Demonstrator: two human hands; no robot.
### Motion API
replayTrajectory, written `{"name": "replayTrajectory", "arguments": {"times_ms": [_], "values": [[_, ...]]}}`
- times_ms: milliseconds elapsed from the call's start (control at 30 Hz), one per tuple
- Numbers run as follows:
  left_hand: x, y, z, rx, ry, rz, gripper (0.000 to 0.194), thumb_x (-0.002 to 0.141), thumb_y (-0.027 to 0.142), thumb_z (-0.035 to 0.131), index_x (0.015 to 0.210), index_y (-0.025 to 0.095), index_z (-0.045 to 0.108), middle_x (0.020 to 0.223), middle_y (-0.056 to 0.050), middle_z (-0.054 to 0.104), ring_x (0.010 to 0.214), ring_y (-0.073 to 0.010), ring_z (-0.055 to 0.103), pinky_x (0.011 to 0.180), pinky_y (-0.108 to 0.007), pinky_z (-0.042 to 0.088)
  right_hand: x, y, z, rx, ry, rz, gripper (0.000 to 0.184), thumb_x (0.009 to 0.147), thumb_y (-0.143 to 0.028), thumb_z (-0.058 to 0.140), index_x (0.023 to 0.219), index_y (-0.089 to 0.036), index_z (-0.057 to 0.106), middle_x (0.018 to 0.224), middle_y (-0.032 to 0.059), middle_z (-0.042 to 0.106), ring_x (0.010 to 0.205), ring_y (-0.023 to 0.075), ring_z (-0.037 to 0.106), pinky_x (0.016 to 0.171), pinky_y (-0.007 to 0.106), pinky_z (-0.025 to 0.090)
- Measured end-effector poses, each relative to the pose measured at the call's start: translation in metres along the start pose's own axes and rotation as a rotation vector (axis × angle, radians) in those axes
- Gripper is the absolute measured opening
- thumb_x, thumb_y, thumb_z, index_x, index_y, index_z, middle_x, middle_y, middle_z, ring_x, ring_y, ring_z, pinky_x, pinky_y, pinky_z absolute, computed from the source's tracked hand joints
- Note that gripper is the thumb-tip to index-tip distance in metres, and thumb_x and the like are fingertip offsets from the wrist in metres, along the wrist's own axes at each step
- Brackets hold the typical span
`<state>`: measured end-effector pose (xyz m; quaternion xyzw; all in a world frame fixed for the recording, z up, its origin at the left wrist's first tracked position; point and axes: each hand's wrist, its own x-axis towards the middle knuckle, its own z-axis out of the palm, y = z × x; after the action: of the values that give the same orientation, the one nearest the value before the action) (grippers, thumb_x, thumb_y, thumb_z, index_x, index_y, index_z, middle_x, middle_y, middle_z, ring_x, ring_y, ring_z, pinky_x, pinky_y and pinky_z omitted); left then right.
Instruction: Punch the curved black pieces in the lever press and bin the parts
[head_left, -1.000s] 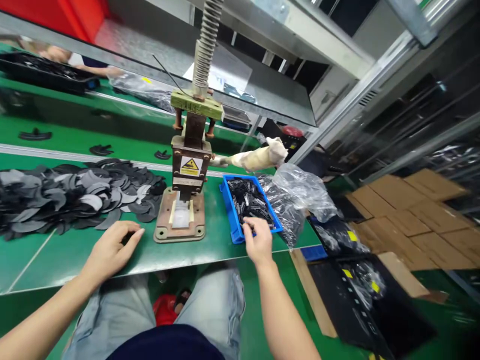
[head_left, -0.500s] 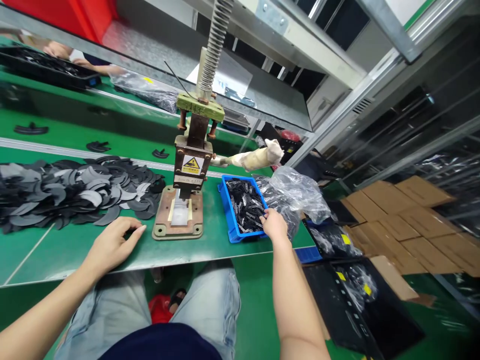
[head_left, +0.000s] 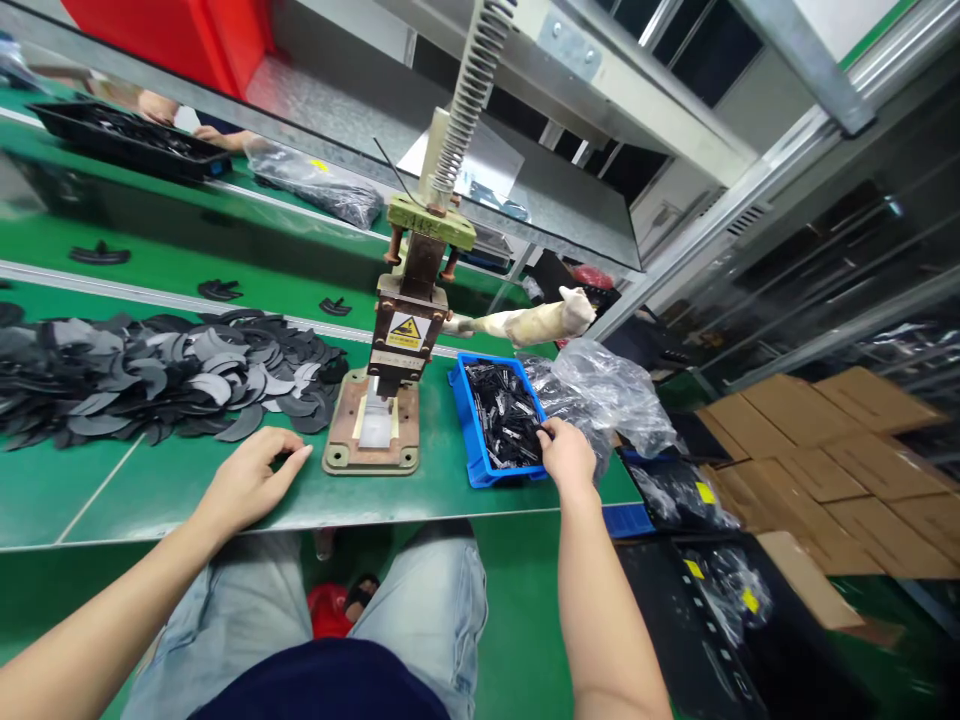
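Worktop: green surface (head_left: 442, 450), shared by the press, a loose heap and a tray; parts set near its front edge could drop if brushed by a forearm.
Press: upright (head_left: 411, 305), bolted together beneath a coil spring, warning label facing the operator. Pinch hazard: a finger on the base could be caught if the wrapped lever (head_left: 540, 322) were pulled.
Curved pieces: heaped (head_left: 180, 380) left of the press; a sideways nudge could make the loose stack slide.
Plastic bag: crumpled (head_left: 611, 390), just beside the tray; loose film could snag the right hand.
Blue tray: right of the press (head_left: 470, 430); a pull on its rim could tip or shift it.
Black parts: jumbled inside the tray (head_left: 504, 410); tangled pieces could lift together and spill.
Left hand: resting on the worktop (head_left: 255, 478), near the press base; grip loosely curled, narrow thumb-to-finger gap, nothing visible within.
Right hand: at the tray's right edge (head_left: 570, 455); grip narrow, fingertips nearly together. Cannot tell whether a part is held.
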<state>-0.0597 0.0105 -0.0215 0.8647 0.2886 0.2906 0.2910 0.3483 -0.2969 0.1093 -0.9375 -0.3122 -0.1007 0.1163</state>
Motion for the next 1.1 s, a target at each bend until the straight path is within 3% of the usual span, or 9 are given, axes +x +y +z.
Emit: {"name": "replayTrajectory", "arguments": {"times_ms": [100, 200, 300, 433, 733, 833, 933, 1000, 1100], "values": [[0.0, 0.008, -0.003, -0.023, 0.053, 0.025, 0.029, 0.098, 0.049, 0.056, 0.094, 0.022, 0.067, 0.104, -0.008, 0.073, 0.103, -0.0255, 0.068, 0.096, -0.038, 0.053, -0.015, -0.018, -0.008, 0.159, 0.115, -0.134, 0.027, 0.101, -0.027, 0.053, 0.117, -0.019, 0.072, 0.114, 0.0129, 0.07, 0.111, 0.0256, 0.065, 0.104, 0.045, 0.053], [-0.005, 0.035, -0.006, -0.077, 0.09, 0.091, 0.022, 0.098, 0.043, 0.06, 0.097, 0.022, 0.067, 0.105, -0.009, 0.073, 0.104, -0.0247, 0.067, 0.098, -0.039, 0.053, -0.046, -0.055, -0.001, 0.33, 0.137, -0.314, 0.033, 0.104, -0.034, 0.052, 0.13, -0.022, 0.068, 0.121, 0.0097, 0.071, 0.113, 0.0216, 0.066, 0.106, 0.041, 0.055], [-0.014, 0.078, -0.008, -0.19, 0.026, 0.15, 0.019, 0.098, 0.038, 0.064, 0.108, 0.023, 0.068, 0.111, -0.01, 0.072, 0.11, -0.0245, 0.067, 0.101, -0.04, 0.054, -0.087, -0.099, 0.017, 0.524, 0.118, -0.499, 0.041, 0.103, -0.031, 0.058, 0.144, -0.026, 0.058, 0.119, 0.0068, 0.073, 0.109, 0.0195, 0.07, 0.102, 0.039, 0.059], [-0.021, 0.123, -0.005, -0.302, -0.103, 0.269, 0.033, 0.097, 0.033, 0.068, 0.129, 0.023, 0.064, 0.117, -0.011, 0.071, 0.106, -0.0225, 0.068, 0.095, -0.039, 0.057, -0.127, -0.146, 0.035, 0.781, 0.11, -0.751, 0.058, 0.1, -0.015, 0.061, 0.154, -0.028, 0.047, 0.114, 0.0066, 0.075, 0.104, 0.0194, 0.072, 0.096, 0.039, 0.063], [-0.025, 0.128, -0.003, -0.349, -0.094, 0.343, 0.024, 0.098, 0.027, 0.069, 0.121, 0.022, 0.068, 0.104, -0.007, 0.075, 0.097, -0.02, 0.068, 0.09, -0.036, 0.054, -0.138, -0.172, 0.046, 0.862, 0.083, -0.858, 0.063, 0.098, -0.008, 0.06, 0.157, -0.026, 0.044, 0.113, 0.008, 0.075, 0.102, 0.0202, 0.073, 0.09, 0.039, 0.066], [-0.024, 0.131, -0.002, -0.428, -0.152, 0.212, 0.019, 0.098, 0.032, 0.069, 0.113, 0.021, 0.07, 0.102, -0.007, 0.074, 0.095, -0.0191, 0.068, 0.09, -0.035, 0.053, -0.136, -0.171, 0.049, 0.86, 0.093, -0.897, 0.066, 0.096, -0.004, 0.061, 0.157, -0.025, 0.044, 0.115, 0.0085, 0.075, 0.105, 0.0204, 0.072, 0.09, 0.039, 0.066], [-0.02, 0.131, 0.003, -0.658, -0.315, -0.141, 0.027, 0.099, 0.044, 0.066, 0.097, 0.018, 0.066, 0.086, -0.003, 0.07, 0.077, -0.0141, 0.063, 0.072, -0.028, 0.05, -0.133, -0.169, 0.052, 0.817, 0.106, -0.964, 0.066, 0.094, -0.002, 0.061, 0.155, -0.023, 0.047, 0.12, 0.0099, 0.074, 0.11, 0.0211, 0.071, 0.091, 0.039, 0.066], [-0.015, 0.127, 0.009, -0.868, -0.431, -0.334, 0.037, 0.093, 0.052, 0.073, 0.089, 0.017, 0.06, 0.075, 0.0, 0.065, 0.065, -0.0108, 0.058, 0.061, -0.024, 0.045, -0.131, -0.169, 0.055, 0.791, 0.11, -1.009, 0.064, 0.094, -0.001, 0.06, 0.154, -0.022, 0.049, 0.125, 0.011, 0.073, 0.116, 0.0216, 0.07, 0.094, 0.039, 0.065], [-0.011, 0.118, 0.015, -1.114, -0.547, -0.452, 0.052, 0.075, 0.053, 0.09, 0.09, 0.016, 0.056, 0.072, 0.002, 0.065, 0.062, -0.0098, 0.059, 0.063, -0.025, 0.049, -0.127, -0.171, 0.059, 0.777, 0.086, -1.066, 0.063, 0.094, 0.0, 0.059, 0.153, -0.02, 0.05, 0.132, 0.012, 0.07, 0.126, 0.0226, 0.066, 0.102, 0.041, 0.063]]}}
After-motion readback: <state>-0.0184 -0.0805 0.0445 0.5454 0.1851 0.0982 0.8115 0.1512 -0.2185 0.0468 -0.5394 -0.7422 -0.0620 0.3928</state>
